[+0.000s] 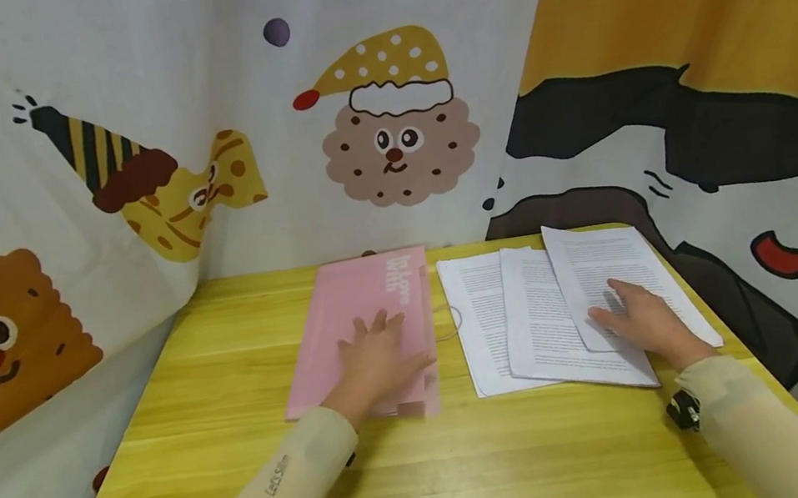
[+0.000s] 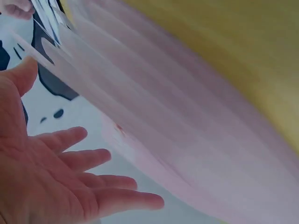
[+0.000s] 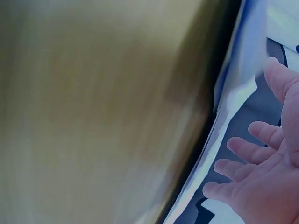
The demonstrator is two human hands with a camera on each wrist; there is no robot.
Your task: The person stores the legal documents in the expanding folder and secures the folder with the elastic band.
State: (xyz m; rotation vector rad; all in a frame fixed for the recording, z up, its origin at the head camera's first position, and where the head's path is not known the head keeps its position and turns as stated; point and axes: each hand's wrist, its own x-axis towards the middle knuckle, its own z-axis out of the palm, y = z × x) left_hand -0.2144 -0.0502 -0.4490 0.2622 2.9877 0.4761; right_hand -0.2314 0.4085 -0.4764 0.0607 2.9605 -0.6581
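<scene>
1. The two bare hands are well apart. The left hand [image 1: 376, 361] has its fingers stretched out and spread, over the near right part of a flat pink folder with a see-through look [image 1: 331, 308]. I can't tell if it touches.
2. The right hand [image 1: 647, 321] has its fingers spread too, over the near part of a white printed paper stack on the right [image 1: 597, 256]. I can't tell if it touches.
3. The folder is on the left of the papers. It has pale letters [image 1: 399, 274] turned sideways, a thin round loop [image 1: 458, 321] on its right side, and many thin layers. Its long way runs from near to far, and the far end leans a little right.
4. The right stack lies partly on a white middle stack [image 1: 540, 314], which lies partly on a white left stack [image 1: 480, 322]. Small dark lines of print cover them. Their long ways run near to far, far ends leaning left.
5. All lie on a yellow wood-look surface [image 1: 429, 480], before a white cartoon cloth [image 1: 231, 69].
</scene>
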